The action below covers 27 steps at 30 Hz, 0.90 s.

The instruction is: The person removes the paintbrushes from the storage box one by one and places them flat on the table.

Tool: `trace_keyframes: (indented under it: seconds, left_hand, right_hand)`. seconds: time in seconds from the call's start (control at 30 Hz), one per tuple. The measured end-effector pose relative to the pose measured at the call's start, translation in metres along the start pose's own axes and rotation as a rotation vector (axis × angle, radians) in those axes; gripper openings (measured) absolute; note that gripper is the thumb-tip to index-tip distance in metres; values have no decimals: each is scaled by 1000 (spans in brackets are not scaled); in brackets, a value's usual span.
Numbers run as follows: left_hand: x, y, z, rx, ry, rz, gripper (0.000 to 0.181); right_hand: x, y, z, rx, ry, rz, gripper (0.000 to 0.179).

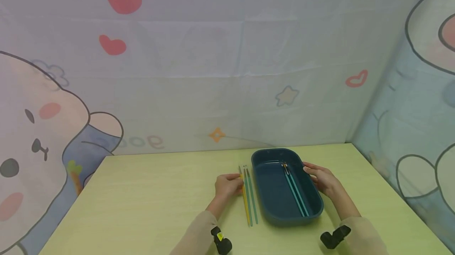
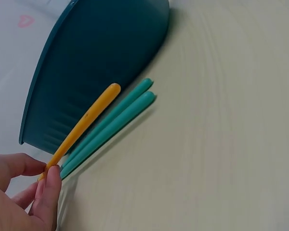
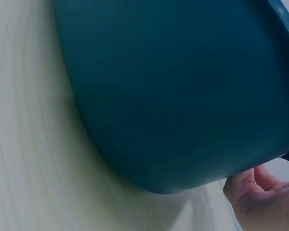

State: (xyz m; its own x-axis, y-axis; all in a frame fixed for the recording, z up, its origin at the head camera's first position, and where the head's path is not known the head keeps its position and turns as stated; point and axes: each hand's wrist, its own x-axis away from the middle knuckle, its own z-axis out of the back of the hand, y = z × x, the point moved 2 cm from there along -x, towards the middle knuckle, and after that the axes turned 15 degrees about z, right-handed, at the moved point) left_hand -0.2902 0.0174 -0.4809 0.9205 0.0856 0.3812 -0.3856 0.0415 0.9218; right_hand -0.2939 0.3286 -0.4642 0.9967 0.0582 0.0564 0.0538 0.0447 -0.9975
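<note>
My left hand (image 1: 228, 186) pinches a yellow-handled paintbrush (image 2: 89, 118) between thumb and fingertips, just left of the basin. Two green-handled paintbrushes (image 2: 113, 125) lie side by side right beside the yellow one, on the table. Deep blue and rectangular with rounded corners, the basin (image 1: 264, 199) holds two more paintbrushes (image 1: 297, 192) with teal handles, slanting along its right half, bristle ends away from me. At the basin's far right side, my right hand (image 1: 323, 180) grips the rim; in the right wrist view the basin's wall partly hides its fingers.
The pale yellow table (image 1: 149, 199) stretches widely to the left of the hands. Behind it hangs a printed cloth (image 1: 199, 57) with hearts and cartoon figures, and another cloth stands along the right side. Each sleeve has a black wrist device (image 1: 221, 241).
</note>
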Motion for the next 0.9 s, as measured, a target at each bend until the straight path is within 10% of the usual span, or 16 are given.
trace_keyframes:
  seconds: [0.9]
  left_hand:
    - [-10, -1, -8, -275, 165, -143, 27]
  right_hand:
    - [1, -1, -1, -33, -5, 0, 61]
